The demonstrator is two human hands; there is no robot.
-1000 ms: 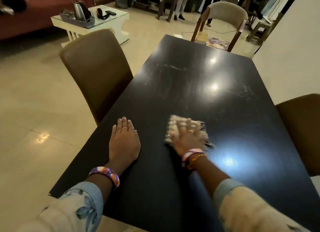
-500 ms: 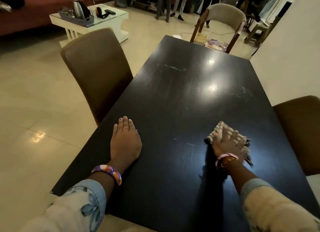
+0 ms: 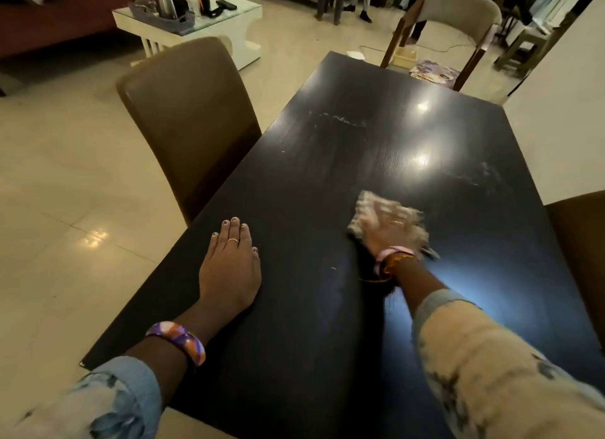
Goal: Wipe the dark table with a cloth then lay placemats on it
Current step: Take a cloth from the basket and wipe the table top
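The dark table [image 3: 376,150] stretches away from me, with pale smears on its far half. My right hand [image 3: 384,231] presses flat on a light, crumpled cloth [image 3: 365,203] at the table's middle right; both are blurred by motion. The cloth sticks out past the fingers on the left and right. My left hand [image 3: 230,263] rests palm down on the table near its left edge, fingers straight, holding nothing. A patterned placemat [image 3: 433,72] lies on the seat of the chair beyond the far end.
A brown chair [image 3: 190,118] stands at the table's left side and another brown chair [image 3: 579,249] at its right. A beige wooden chair [image 3: 458,19] sits at the far end. A white side table [image 3: 235,23] with a kettle is at back left.
My right hand slid the cloth to the right across the table, then back left and a little farther from me. My left hand has stayed in place.
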